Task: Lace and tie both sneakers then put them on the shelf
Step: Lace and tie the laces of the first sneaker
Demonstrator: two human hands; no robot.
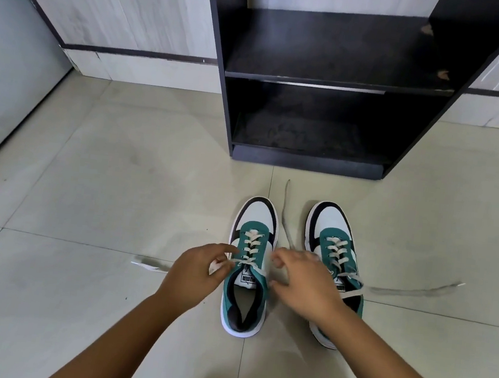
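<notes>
A: Item one, hands?

B: Left hand, fingers pinched on the left lace end of the left sneaker. Right hand, half curled just beside that shoe's right edge; it seems to hold the other lace end, which runs up and away from it, but the grip itself is hidden, so I cannot tell.

A: Item two, between the hands?

B: The left sneaker, laced to the top eyelets, not yet tied. Its ends lie loose on the floor.

A: Beyond the right hand?

B: Right sneaker, partly under the wrist, laced, untied; one lace trails outward across the floor.

A: Farther out?

B: Black shelf, straight ahead of both hands, well apart from the shoes.

A: Handling note for the step?

B: Judged: draw both ends even and snug before crossing them, keep tension so the top crossings stay flat, then knot close to the tongue.
</notes>
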